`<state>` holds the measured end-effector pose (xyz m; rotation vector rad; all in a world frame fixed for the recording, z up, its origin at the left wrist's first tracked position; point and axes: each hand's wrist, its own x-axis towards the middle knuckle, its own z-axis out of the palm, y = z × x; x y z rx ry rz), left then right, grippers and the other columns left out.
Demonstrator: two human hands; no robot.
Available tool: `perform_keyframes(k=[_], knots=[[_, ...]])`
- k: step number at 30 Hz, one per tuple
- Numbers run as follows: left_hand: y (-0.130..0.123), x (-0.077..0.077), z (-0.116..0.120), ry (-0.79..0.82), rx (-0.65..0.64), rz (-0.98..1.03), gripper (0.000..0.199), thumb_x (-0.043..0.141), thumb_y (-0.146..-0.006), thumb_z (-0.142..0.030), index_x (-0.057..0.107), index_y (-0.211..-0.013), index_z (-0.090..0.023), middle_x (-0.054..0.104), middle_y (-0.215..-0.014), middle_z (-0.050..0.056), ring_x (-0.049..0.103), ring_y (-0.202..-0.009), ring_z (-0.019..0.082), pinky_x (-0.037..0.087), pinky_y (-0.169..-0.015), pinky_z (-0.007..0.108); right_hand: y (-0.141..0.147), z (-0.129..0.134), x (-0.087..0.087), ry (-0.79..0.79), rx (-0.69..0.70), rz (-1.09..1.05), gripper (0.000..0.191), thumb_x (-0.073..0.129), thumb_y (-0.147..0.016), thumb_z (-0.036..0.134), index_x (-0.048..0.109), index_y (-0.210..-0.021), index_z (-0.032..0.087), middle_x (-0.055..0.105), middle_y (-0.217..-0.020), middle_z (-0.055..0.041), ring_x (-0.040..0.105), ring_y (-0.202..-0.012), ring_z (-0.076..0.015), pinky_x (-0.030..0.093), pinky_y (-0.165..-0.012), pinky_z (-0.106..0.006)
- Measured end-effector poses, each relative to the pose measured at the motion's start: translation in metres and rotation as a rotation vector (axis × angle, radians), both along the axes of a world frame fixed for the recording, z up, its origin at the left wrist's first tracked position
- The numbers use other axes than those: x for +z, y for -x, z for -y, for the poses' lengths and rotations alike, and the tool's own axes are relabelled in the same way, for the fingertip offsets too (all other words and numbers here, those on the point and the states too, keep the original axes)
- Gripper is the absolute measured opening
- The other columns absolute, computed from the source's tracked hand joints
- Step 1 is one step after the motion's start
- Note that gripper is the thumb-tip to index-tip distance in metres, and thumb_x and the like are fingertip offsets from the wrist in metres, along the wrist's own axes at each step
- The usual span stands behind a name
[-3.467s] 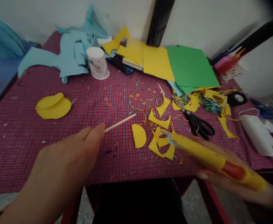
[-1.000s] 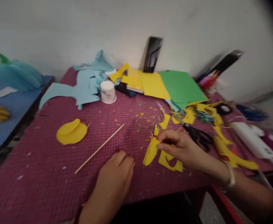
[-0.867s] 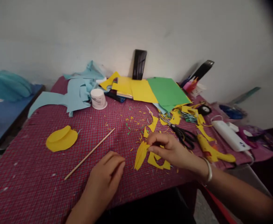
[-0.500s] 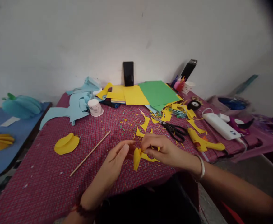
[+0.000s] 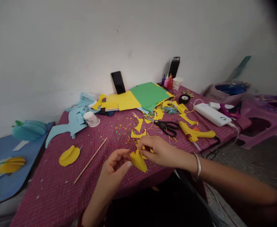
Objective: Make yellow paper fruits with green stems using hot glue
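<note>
My right hand (image 5: 161, 151) pinches a folded yellow paper piece (image 5: 139, 161) between thumb and fingers, low above the front of the table. The piece has several layers, and one end points down toward me. My left hand (image 5: 117, 165) is beside it, fingers curved and thumb apart from them. Its fingertips come close to the paper's left edge; whether they touch it I cannot tell. On the cloth to the left lie a yellow paper disc (image 5: 69, 156) with a raised fold and a thin wooden stick (image 5: 90, 160). Black-handled scissors (image 5: 165, 126) rest beyond my right hand.
A yellow glue gun (image 5: 196, 132) and a white power strip (image 5: 211, 114) lie at right. Green paper (image 5: 150, 95), a phone (image 5: 118, 82) and a paper cup (image 5: 91, 119) stand farther back. Yellow scraps cover the middle. Paper pumpkins (image 5: 29, 130) sit on a blue table at left.
The yellow piece has turned, so its broad side now shows. My left hand's fingers have curled in closer to it. The camera view has shifted and tilted.
</note>
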<state>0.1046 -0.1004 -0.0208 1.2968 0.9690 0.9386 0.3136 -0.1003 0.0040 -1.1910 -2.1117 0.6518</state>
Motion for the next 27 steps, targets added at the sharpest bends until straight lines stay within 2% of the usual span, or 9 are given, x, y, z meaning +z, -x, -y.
perform_keyframes(k=[8, 10, 14, 20, 24, 27], knots=[[-0.004, -0.011, 0.008, -0.065, 0.007, 0.03, 0.012, 0.07, -0.077, -0.03, 0.066, -0.077, -0.019, 0.063, -0.081, -0.001, 0.058, -0.079, 0.012, 0.047, -0.075, 0.022, 0.006, 0.009, 0.002, 0.008, -0.079, -0.067, 0.009, 0.052, -0.077, 0.01, 0.052, -0.073, 0.018, 0.053, -0.065, 0.0042, 0.046, -0.057, -0.0082, 0.031, -0.057, -0.022], [-0.002, -0.014, 0.009, -0.082, 0.038, 0.042, 0.015, 0.069, -0.078, -0.031, 0.064, -0.072, -0.018, 0.06, -0.079, -0.001, 0.056, -0.078, 0.011, 0.046, -0.074, 0.021, 0.007, 0.01, 0.002, 0.081, -0.093, -0.13, 0.009, 0.052, -0.076, 0.01, 0.052, -0.072, 0.018, 0.051, -0.063, 0.0049, 0.044, -0.055, -0.008, 0.03, -0.055, -0.022], [0.004, -0.019, 0.009, -0.077, 0.114, 0.039, 0.017, 0.065, -0.081, -0.033, 0.062, -0.075, -0.018, 0.06, -0.072, -0.002, 0.053, -0.069, 0.01, 0.045, -0.067, 0.021, 0.01, 0.009, 0.0, 0.274, -0.097, -0.264, 0.009, 0.053, -0.073, 0.01, 0.051, -0.07, 0.018, 0.049, -0.062, 0.0047, 0.042, -0.055, -0.0084, 0.031, -0.052, -0.022], [0.01, -0.027, 0.006, -0.106, 0.167, -0.02, 0.021, 0.062, -0.083, -0.033, 0.053, -0.071, -0.018, 0.056, -0.066, -0.004, 0.051, -0.059, 0.009, 0.044, -0.058, 0.021, 0.019, -0.004, -0.016, 0.403, -0.018, -0.372, 0.01, 0.052, -0.074, 0.011, 0.049, -0.068, 0.018, 0.049, -0.062, 0.0047, 0.045, -0.054, -0.0079, 0.037, -0.053, -0.021], [0.011, -0.029, 0.007, -0.235, 0.191, -0.101, 0.018, 0.056, -0.087, -0.031, 0.053, -0.074, -0.018, 0.056, -0.065, -0.004, 0.052, -0.057, 0.01, 0.046, -0.056, 0.022, 0.024, -0.009, -0.024, 0.396, 0.017, -0.413, 0.008, 0.052, -0.075, 0.013, 0.049, -0.071, 0.018, 0.049, -0.064, 0.0043, 0.046, -0.055, -0.008, 0.037, -0.053, -0.021], [0.014, -0.028, 0.01, -0.422, 0.253, -0.191, 0.01, 0.056, -0.087, -0.023, 0.06, -0.079, -0.018, 0.062, -0.073, -0.001, 0.057, -0.066, 0.011, 0.047, -0.061, 0.022, 0.027, -0.006, -0.025, 0.343, 0.049, -0.42, 0.007, 0.055, -0.076, 0.016, 0.05, -0.074, 0.018, 0.05, -0.066, 0.0044, 0.046, -0.056, -0.0082, 0.038, -0.053, -0.021]])
